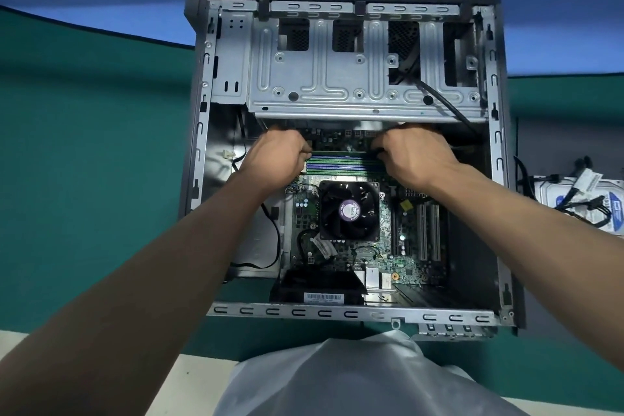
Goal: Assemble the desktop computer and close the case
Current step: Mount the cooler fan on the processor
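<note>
Seating memory is, we judge, the step in hand. Our left hand and right hand are both down inside the open case, which lies on its side on the mat, each curled at one end of a RAM stick. The stick stands on edge in the farthest of the slots, just beyond the fan and under the lip of the drive cage. Its long axis runs left to right across our view, so the hands bracket it: left fingertips at its left end, right fingertips at its right end, neither hand nearer than the other. Both hands are closed down, fingers bent under; they seem to pinch the stick's ends, though the knuckles hide the contact and they may merely be pressing on its top edge.

The coming move turns on that axis: we would push straight down toward the motherboard, evenly at both ends, or one end may seat while the other rides up. A skewed push could strain the slot. Much is left to do: the hard drive lies with its cables outside the case, to our right, and the case is open.
</note>
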Demonstrator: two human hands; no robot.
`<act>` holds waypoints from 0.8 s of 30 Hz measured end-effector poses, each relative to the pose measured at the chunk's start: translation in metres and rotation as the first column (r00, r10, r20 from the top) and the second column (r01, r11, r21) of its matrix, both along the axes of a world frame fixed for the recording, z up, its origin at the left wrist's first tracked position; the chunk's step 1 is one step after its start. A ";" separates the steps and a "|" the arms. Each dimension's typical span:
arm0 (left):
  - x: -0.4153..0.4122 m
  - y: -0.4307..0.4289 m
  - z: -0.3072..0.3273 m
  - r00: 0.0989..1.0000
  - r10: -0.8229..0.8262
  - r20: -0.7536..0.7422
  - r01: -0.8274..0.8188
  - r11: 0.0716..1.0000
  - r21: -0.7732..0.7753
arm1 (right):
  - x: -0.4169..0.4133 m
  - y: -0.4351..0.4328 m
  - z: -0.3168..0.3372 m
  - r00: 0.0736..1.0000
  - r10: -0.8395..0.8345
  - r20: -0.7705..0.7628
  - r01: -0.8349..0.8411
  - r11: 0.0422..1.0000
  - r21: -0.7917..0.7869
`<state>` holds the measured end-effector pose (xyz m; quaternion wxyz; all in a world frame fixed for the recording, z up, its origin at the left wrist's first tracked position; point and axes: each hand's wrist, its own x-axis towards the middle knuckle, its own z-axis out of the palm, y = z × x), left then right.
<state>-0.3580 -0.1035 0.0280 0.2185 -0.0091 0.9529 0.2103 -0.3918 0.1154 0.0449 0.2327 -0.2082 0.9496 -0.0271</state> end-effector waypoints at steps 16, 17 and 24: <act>-0.002 0.009 0.003 0.999 0.009 0.045 -0.005 0.996 -0.084 | 0.010 -0.004 0.002 0.993 0.067 -0.099 -0.069 0.998 -0.015; -0.002 0.010 0.003 0.999 0.010 0.043 -0.006 0.996 -0.089 | 0.010 -0.005 0.002 0.991 0.077 -0.111 -0.078 0.997 -0.004; -0.001 0.016 0.002 0.998 0.047 0.051 -0.041 0.993 -0.115 | 0.012 -0.008 0.000 0.988 0.096 -0.125 -0.092 0.995 0.037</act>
